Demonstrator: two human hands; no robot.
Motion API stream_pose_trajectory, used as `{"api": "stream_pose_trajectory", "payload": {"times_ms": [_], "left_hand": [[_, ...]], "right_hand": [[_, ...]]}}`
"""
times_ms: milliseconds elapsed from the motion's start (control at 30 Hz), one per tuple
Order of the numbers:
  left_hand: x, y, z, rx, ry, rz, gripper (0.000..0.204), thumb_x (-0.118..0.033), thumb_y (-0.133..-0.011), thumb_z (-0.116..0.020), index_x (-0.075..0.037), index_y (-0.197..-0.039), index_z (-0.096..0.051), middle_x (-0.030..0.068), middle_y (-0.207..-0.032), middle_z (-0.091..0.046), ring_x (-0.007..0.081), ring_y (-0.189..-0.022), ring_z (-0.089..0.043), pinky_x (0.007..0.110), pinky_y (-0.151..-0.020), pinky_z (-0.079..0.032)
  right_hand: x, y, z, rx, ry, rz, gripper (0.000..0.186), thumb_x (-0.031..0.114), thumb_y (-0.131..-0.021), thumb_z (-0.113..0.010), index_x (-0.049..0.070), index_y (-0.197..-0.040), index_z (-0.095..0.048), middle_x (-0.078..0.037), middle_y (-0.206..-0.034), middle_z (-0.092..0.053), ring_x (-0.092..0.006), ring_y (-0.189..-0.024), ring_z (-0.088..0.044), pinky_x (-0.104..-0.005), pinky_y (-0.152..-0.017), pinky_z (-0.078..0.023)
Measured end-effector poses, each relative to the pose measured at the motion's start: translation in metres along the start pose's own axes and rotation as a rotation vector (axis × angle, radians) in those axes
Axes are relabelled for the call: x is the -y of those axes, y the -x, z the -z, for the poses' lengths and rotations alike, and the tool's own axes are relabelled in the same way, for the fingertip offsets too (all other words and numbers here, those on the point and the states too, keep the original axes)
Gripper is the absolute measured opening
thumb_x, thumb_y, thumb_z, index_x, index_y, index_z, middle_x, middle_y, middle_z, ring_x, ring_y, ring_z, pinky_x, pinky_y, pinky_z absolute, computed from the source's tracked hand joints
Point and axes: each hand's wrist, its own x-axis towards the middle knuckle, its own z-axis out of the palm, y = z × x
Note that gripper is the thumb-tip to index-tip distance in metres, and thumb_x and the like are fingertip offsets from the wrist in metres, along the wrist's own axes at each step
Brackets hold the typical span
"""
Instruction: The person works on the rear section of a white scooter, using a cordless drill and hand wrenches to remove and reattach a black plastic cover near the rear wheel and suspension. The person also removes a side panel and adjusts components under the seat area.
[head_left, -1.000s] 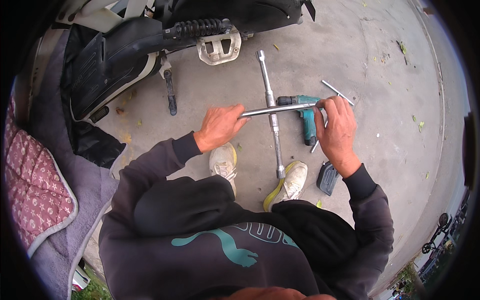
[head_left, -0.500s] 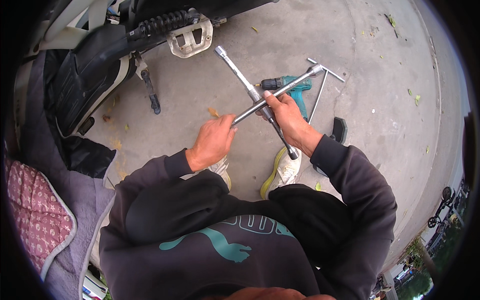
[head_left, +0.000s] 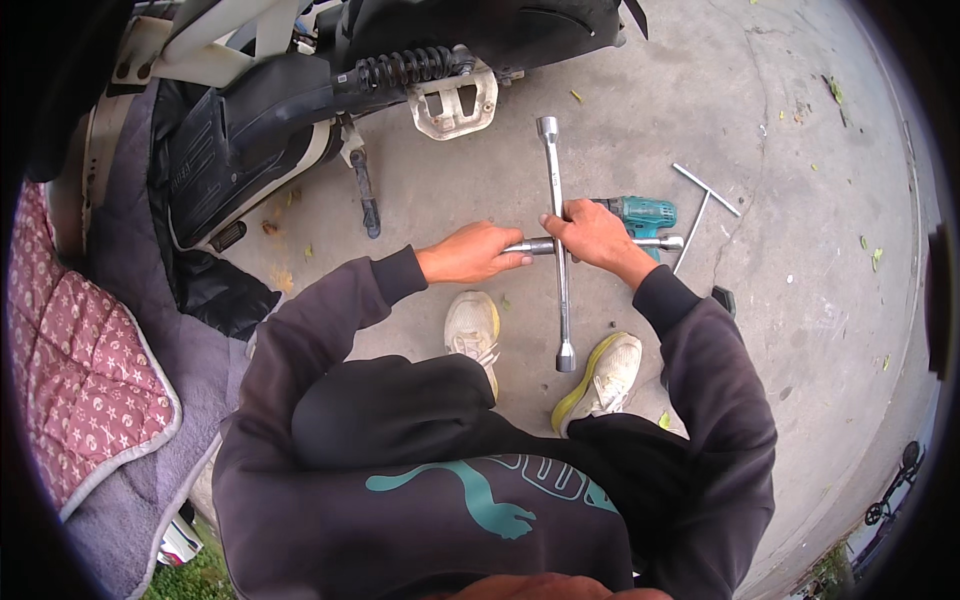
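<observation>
Between my two hands I hold a chrome four-way lug wrench (head_left: 564, 307) above the pavement. One bar points away from me and back toward my shoes; the other runs left to right. My left hand (head_left: 474, 252) is closed round the left arm of the cross-bar, covering its end. My right hand (head_left: 597, 235) grips at the centre, the thumb lying on the crossing. Past it, the right socket end sticks out. Under and beyond my right hand a teal cordless drill (head_left: 645, 211) lies on the ground, partly covered by the hand and wrench.
A scooter (head_left: 255, 130) with a black shock absorber and white footrest (head_left: 453, 103) stands at far left, its kickstand (head_left: 365, 195) down. A quilted cover (head_left: 85, 370) hangs nearby. A T-handle wrench (head_left: 706, 200) lies right of the drill. A dark block (head_left: 724, 299) sits near my right sleeve.
The lug wrench has turned from a diagonal cross to nearly straight up-down and left-right. My left hand now holds the other bar's arm. The view has shifted, so the scooter appears further right.
</observation>
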Motion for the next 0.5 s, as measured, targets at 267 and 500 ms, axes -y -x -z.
{"api": "stream_pose_trajectory", "payload": {"times_ms": [267,500], "left_hand": [[-0.001,-0.02,0.014,-0.129,-0.22,0.076,0.041,-0.045,-0.095,-0.061,-0.004,-0.092,-0.061,0.0205,-0.067,-0.061,0.0436,-0.066,-0.06,0.052,-0.061,-0.044],[0.0,-0.017,0.009,-0.089,-0.212,0.169,0.039,-0.044,-0.097,-0.058,-0.005,-0.092,-0.061,0.0201,-0.07,-0.061,0.0422,-0.069,-0.061,0.052,-0.062,-0.045]], "right_hand": [[0.017,0.017,-0.065,-1.042,-0.234,-0.08,0.05,0.031,-0.082,-0.078,-0.003,-0.108,-0.052,-0.019,-0.101,-0.057,-0.0381,-0.107,-0.051,-0.0467,-0.089,-0.043],[-0.003,0.004,-0.08,-0.274,-1.306,-0.338,0.06,0.054,-0.093,-0.063,-0.003,-0.111,-0.056,-0.02,-0.102,-0.068,-0.0175,-0.055,-0.058,-0.0301,-0.052,-0.048]]}}
